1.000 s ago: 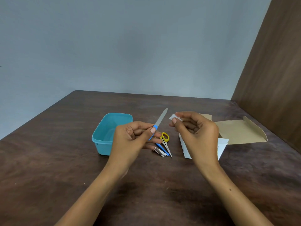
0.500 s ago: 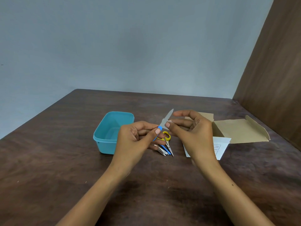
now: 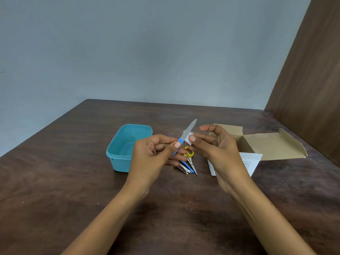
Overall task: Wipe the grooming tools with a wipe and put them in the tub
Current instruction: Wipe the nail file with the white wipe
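At the frame's centre the left hand (image 3: 154, 153) pinches the blue handle of a nail file (image 3: 187, 133), blade slanting up to the right. The right hand (image 3: 217, 148) presses a small white wipe (image 3: 188, 138) against the blade with its thumb; most of the wipe is hidden. The teal tub (image 3: 117, 157) sits just left, partly covered by the left hand. Yellow-handled scissors (image 3: 191, 159) and other tools lie below the hands, half hidden.
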A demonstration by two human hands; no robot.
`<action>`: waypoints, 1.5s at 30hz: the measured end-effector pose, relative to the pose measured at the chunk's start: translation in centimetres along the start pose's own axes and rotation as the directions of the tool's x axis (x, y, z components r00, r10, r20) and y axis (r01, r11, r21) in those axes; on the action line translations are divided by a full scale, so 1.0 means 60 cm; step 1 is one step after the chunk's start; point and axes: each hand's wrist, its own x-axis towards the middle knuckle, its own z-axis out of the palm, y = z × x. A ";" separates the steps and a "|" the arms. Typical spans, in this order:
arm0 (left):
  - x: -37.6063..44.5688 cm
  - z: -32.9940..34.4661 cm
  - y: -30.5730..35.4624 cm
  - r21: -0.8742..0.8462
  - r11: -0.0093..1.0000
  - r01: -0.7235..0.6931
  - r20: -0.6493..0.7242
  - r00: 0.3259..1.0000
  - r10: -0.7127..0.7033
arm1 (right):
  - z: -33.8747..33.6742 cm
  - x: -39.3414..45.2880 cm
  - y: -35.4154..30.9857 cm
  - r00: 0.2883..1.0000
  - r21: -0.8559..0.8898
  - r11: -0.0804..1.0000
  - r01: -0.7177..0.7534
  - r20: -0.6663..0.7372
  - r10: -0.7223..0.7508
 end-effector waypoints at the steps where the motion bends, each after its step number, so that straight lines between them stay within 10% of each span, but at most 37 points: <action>1: 0.000 0.000 0.000 -0.006 1.000 0.000 0.002 1.000 0.000 | -0.001 0.001 -0.001 1.000 -0.012 1.000 0.009 -0.005 -0.009; 34: 0.004 -0.003 0.000 -0.009 0.999 0.040 0.073 0.997 -0.039 | -0.008 0.000 -0.020 0.995 0.226 0.969 -0.102 0.024 0.099; 45: 0.003 -0.006 0.000 0.015 0.999 0.050 0.059 0.997 -0.051 | -0.021 0.010 -0.029 0.991 0.200 0.978 0.063 -0.126 -0.038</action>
